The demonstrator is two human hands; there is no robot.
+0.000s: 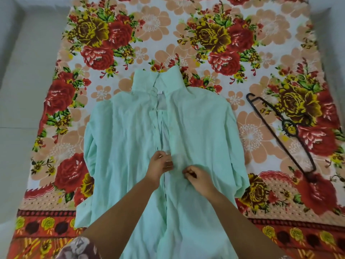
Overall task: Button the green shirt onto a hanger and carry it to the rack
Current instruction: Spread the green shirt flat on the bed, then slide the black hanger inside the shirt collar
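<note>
One green shirt [121,137] lengthwise, collar [169,79] away

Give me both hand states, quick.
Left hand: pinches the green shirt at its front opening.
Right hand: pinches the other front edge of the green shirt.
</note>
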